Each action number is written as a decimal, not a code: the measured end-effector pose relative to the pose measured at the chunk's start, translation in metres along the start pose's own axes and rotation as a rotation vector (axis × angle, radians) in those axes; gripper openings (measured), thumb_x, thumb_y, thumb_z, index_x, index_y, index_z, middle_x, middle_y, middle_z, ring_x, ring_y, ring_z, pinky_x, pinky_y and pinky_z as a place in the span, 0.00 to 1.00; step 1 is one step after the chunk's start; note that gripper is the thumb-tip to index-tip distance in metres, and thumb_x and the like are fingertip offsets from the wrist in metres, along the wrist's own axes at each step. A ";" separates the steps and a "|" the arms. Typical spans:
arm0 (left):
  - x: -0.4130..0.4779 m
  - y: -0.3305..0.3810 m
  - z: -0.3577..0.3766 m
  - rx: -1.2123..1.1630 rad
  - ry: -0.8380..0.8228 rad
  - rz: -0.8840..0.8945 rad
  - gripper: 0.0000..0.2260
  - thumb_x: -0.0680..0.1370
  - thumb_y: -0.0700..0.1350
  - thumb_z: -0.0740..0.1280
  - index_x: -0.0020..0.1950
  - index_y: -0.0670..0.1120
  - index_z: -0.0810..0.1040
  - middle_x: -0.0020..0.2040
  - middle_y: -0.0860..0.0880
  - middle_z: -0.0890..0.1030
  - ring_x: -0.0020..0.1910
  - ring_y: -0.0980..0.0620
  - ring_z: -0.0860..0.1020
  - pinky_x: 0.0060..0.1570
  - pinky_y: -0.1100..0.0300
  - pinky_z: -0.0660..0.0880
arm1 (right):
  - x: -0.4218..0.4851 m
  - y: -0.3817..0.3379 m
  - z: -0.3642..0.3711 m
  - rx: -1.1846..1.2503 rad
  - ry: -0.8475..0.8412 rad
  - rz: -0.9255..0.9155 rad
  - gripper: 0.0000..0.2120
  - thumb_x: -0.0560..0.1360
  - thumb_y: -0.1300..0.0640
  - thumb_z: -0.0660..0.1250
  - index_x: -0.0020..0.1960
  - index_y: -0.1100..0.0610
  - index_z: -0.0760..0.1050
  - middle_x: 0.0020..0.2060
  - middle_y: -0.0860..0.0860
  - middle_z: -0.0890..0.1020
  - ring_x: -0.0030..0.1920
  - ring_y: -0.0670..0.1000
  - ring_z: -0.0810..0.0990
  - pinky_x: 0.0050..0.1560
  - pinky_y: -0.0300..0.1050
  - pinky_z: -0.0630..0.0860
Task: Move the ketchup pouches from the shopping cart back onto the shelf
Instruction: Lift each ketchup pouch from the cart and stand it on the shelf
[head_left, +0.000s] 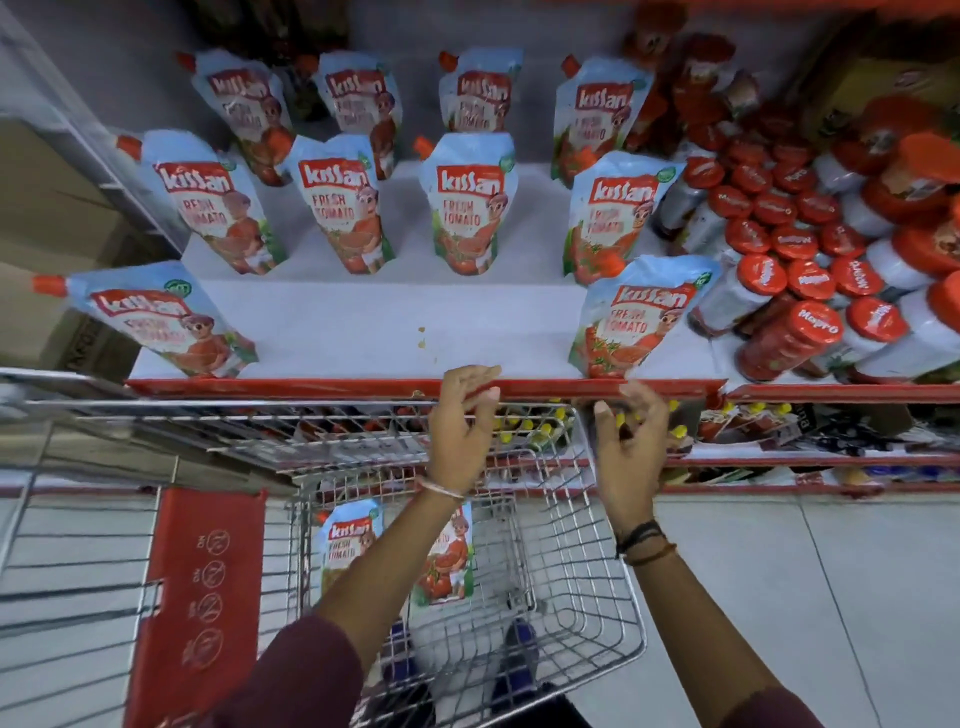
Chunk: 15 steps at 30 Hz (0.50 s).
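Observation:
Several blue Kissan ketchup pouches stand upright on the white shelf (363, 332). The front row holds one at the left (156, 322) and one at the right (634, 317), with a wide gap between them. Two more pouches lie in the wire shopping cart (587, 551): one (345, 545) to the left of my left forearm, one (447, 566) partly hidden under it. My left hand (462, 421) hovers at the shelf's red front edge, fingers apart, holding nothing. My right hand (631, 441) is beside it, just below the right front pouch, also holding nothing.
Red-capped jars (795, 332) crowd the shelf to the right of the pouches. Lower shelves (779, 431) with yellow-capped items sit behind the cart. The cart's red child-seat flap (202, 597) is at the left. The tiled floor (779, 597) lies to the right.

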<state>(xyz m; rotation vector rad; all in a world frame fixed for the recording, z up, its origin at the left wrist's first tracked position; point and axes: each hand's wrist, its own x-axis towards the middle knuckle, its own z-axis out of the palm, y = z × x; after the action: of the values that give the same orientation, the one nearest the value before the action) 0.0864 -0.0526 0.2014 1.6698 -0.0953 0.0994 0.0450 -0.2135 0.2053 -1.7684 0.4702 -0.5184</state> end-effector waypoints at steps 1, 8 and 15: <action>-0.011 -0.012 -0.012 0.026 0.042 -0.016 0.08 0.77 0.45 0.62 0.55 0.46 0.71 0.55 0.46 0.80 0.56 0.54 0.78 0.55 0.63 0.77 | -0.015 0.006 0.009 0.001 -0.043 0.013 0.11 0.76 0.60 0.64 0.58 0.56 0.69 0.56 0.54 0.75 0.55 0.50 0.75 0.56 0.33 0.72; -0.070 -0.139 -0.072 0.242 0.023 -0.362 0.15 0.74 0.60 0.61 0.55 0.53 0.71 0.52 0.50 0.79 0.51 0.54 0.77 0.52 0.59 0.77 | -0.095 0.093 0.080 -0.146 -0.360 0.405 0.08 0.76 0.63 0.62 0.54 0.54 0.72 0.49 0.52 0.76 0.50 0.50 0.74 0.56 0.46 0.72; -0.094 -0.247 -0.087 0.393 -0.095 -0.826 0.08 0.75 0.39 0.65 0.51 0.39 0.70 0.55 0.35 0.75 0.55 0.37 0.76 0.50 0.54 0.72 | -0.126 0.203 0.130 -0.398 -0.514 0.616 0.13 0.73 0.62 0.68 0.52 0.71 0.74 0.47 0.58 0.76 0.48 0.54 0.76 0.42 0.30 0.71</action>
<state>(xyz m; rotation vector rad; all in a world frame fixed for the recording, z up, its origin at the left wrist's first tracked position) 0.0225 0.0594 -0.0448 1.9788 0.5745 -0.6197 0.0060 -0.0891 -0.0342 -1.9133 0.7397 0.4850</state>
